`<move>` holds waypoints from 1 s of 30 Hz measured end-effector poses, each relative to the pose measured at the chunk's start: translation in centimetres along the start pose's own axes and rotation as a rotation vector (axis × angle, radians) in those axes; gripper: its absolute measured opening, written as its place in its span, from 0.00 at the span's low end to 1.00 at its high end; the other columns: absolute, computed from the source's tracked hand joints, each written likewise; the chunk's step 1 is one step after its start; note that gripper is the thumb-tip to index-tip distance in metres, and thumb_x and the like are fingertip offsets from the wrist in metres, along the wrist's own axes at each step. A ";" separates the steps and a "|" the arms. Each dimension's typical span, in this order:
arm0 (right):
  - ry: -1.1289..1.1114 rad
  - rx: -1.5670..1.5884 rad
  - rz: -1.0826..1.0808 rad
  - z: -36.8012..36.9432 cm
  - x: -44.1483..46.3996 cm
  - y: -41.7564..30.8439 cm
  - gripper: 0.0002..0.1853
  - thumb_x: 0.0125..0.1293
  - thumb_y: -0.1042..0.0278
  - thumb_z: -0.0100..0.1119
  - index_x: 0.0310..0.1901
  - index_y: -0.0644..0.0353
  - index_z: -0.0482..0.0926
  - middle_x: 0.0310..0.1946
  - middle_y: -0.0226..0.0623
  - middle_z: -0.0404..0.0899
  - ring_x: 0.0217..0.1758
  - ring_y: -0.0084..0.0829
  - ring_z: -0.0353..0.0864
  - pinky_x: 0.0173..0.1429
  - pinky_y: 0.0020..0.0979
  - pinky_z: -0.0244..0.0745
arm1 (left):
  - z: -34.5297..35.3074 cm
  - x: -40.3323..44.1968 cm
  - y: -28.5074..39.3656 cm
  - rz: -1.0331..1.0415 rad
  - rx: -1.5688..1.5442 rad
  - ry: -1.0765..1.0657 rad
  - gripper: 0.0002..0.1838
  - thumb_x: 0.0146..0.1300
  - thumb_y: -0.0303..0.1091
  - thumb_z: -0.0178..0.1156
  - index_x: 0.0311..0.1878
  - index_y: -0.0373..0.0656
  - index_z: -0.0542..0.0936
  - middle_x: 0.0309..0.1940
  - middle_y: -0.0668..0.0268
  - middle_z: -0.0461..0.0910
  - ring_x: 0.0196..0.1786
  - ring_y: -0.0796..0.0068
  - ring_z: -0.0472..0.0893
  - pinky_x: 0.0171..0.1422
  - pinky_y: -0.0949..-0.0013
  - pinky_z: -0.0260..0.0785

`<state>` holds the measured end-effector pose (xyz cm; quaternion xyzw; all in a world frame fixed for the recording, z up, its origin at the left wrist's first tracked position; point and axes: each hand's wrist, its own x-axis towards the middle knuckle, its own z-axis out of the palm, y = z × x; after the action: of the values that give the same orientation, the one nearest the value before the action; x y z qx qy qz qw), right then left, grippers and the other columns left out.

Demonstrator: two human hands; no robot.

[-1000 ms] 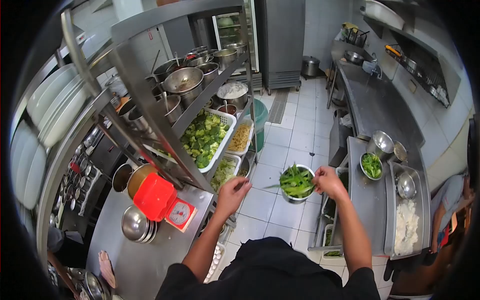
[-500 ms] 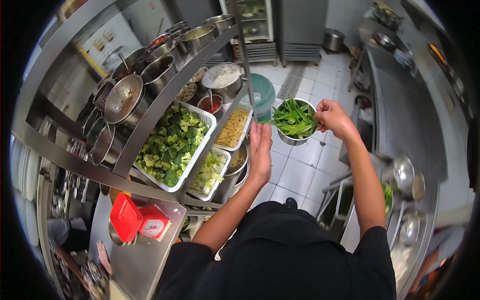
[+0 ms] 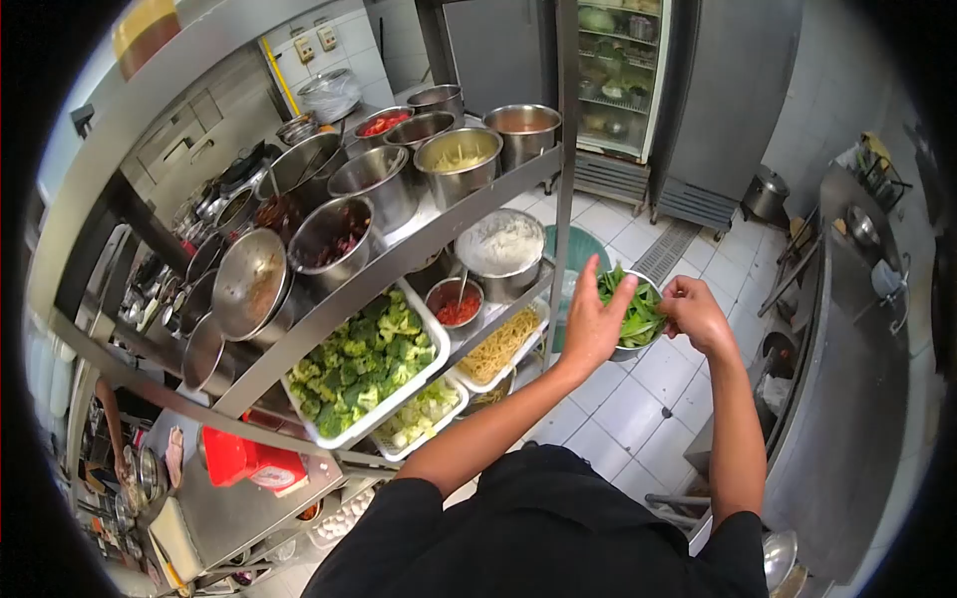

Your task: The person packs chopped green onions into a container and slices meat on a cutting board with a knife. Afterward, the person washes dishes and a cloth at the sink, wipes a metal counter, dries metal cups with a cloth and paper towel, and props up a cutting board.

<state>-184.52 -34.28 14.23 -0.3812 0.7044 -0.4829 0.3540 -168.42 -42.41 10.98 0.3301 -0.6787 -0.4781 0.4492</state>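
A round metal pot (image 3: 630,352) of cut green leaves (image 3: 641,317) is held up above the tiled floor. My right hand (image 3: 701,314) is closed at the pot's right rim, thumb and fingers pinched together. My left hand (image 3: 596,327) is raised at the pot's left side, fingers apart, covering part of the leaves. Whether its palm touches the pot or the leaves I cannot tell. Left of my hands, a metal rack carries a white basket of broccoli (image 3: 359,364), a basket of noodles (image 3: 501,349) and a basket of chopped pale cabbage-like leaves (image 3: 424,414).
Several metal pots stand on the rack's upper shelf (image 3: 469,199). Below it are a pot of white powder (image 3: 501,244) and a pot of chopped red food (image 3: 457,304). A green bin (image 3: 573,249) stands behind my hands. A steel counter (image 3: 847,399) runs along the right.
The view has turned left, so the rack fills more of it. My left hand has come up over the pot's left side with its fingers spreading. The right hand stays at the rim.
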 end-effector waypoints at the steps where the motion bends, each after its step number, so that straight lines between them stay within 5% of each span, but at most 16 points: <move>1: 0.004 -0.018 0.016 -1.0 1.0 -0.3 0.05 0.57 0.79 0.58 0.31 0.62 0.71 0.20 0.33 0.73 0.17 0.26 0.74 0.20 0.28 0.71 | 1.0 1.3 0.1 -0.002 0.015 -0.002 0.44 0.66 0.58 0.59 0.71 0.30 0.61 0.66 0.39 0.68 0.69 0.50 0.69 0.72 0.60 0.60; 6: 0.084 -0.042 0.006 -6.3 7.0 -3.6 0.05 0.57 0.79 0.58 0.31 0.61 0.72 0.20 0.33 0.73 0.16 0.26 0.74 0.19 0.28 0.70 | 3.8 8.8 2.5 0.068 -0.110 -0.128 0.54 0.65 0.60 0.59 0.74 0.24 0.47 0.72 0.34 0.53 0.76 0.43 0.56 0.78 0.59 0.49; 13: -0.044 -0.087 -0.030 -9.9 19.4 -9.0 0.05 0.56 0.79 0.58 0.32 0.61 0.71 0.20 0.31 0.71 0.17 0.24 0.71 0.20 0.26 0.69 | 4.9 17.9 4.1 0.094 -0.351 -0.012 0.58 0.65 0.64 0.56 0.76 0.26 0.38 0.74 0.34 0.51 0.77 0.47 0.56 0.78 0.63 0.48; 14: -0.070 -0.086 -0.034 -10.2 21.4 -9.3 0.05 0.57 0.79 0.58 0.32 0.61 0.71 0.20 0.31 0.71 0.17 0.24 0.71 0.20 0.26 0.69 | 5.1 18.8 4.2 0.060 -0.368 -0.030 0.56 0.67 0.61 0.56 0.77 0.30 0.35 0.77 0.38 0.41 0.81 0.49 0.43 0.81 0.61 0.39; 21: -0.286 -0.071 -0.158 -10.3 36.4 -12.9 0.06 0.57 0.79 0.58 0.32 0.60 0.70 0.20 0.31 0.68 0.17 0.25 0.69 0.20 0.27 0.66 | 8.3 21.7 2.6 0.197 -0.062 0.141 0.52 0.71 0.57 0.53 0.77 0.32 0.34 0.79 0.42 0.34 0.82 0.53 0.34 0.82 0.58 0.32; 25: -0.401 -0.109 -0.260 -7.6 42.8 -17.1 0.05 0.57 0.78 0.57 0.32 0.60 0.71 0.19 0.29 0.66 0.17 0.24 0.66 0.21 0.28 0.65 | 7.0 21.2 2.8 0.154 -0.142 -0.114 0.48 0.71 0.53 0.54 0.79 0.40 0.37 0.79 0.45 0.42 0.81 0.54 0.46 0.79 0.54 0.48; 26: -0.449 -0.085 -0.276 -6.6 44.3 -18.1 0.04 0.57 0.78 0.56 0.31 0.60 0.71 0.18 0.28 0.64 0.17 0.23 0.66 0.22 0.28 0.65 | 6.7 20.6 3.1 0.123 -0.152 -0.167 0.43 0.71 0.49 0.56 0.79 0.40 0.47 0.75 0.47 0.56 0.77 0.56 0.57 0.76 0.56 0.55; 30: -0.583 -0.053 -0.348 -1.1 46.4 -22.8 0.04 0.60 0.77 0.56 0.30 0.58 0.71 0.20 0.27 0.64 0.20 0.21 0.65 0.24 0.27 0.67 | 3.6 18.3 5.7 0.134 0.017 -0.442 0.38 0.69 0.48 0.60 0.75 0.38 0.59 0.68 0.50 0.69 0.70 0.58 0.69 0.72 0.58 0.61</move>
<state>-202.31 -80.17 30.18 -0.6266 0.5104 -0.3883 0.4428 -178.75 -55.35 21.27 0.1753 -0.7850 -0.5022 0.3176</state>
